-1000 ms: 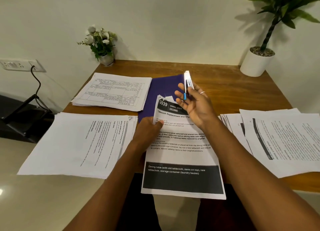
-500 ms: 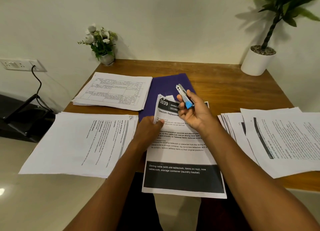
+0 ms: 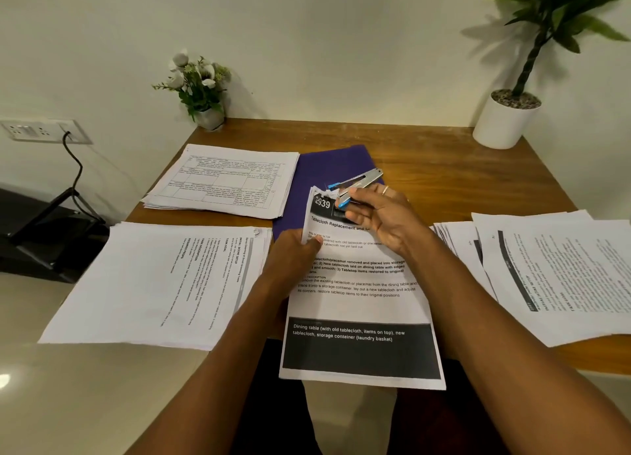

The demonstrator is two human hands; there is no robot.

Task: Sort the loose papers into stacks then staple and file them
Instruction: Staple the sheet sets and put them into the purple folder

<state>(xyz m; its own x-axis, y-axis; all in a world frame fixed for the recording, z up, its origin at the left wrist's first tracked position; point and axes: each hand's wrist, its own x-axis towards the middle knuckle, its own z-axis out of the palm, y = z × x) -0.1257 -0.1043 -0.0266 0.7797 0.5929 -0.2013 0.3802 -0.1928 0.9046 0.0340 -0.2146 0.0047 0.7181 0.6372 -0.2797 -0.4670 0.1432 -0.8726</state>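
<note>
My left hand [image 3: 293, 255] pinches the left edge of a printed paper set [image 3: 358, 304] headed "Tablecloth Replacement", which hangs over the table's front edge. My right hand [image 3: 382, 215] grips a silver and blue stapler [image 3: 355, 185], its open jaws at the set's crumpled top left corner. A purple folder [image 3: 324, 174] lies under the top of the set. Stacks of paper lie at the back left [image 3: 225, 181], front left [image 3: 164, 280] and right [image 3: 560, 273].
The wooden table [image 3: 461, 181] stands against a wall. A small flower pot [image 3: 205, 113] sits at its back left corner and a white plant pot [image 3: 502, 123] at the back right. A wall socket with a black cable [image 3: 73, 161] is at the left.
My right hand turned the stapler from upright to lying sideways and brought it down and left to the top left corner of the set. My left hand kept its hold.
</note>
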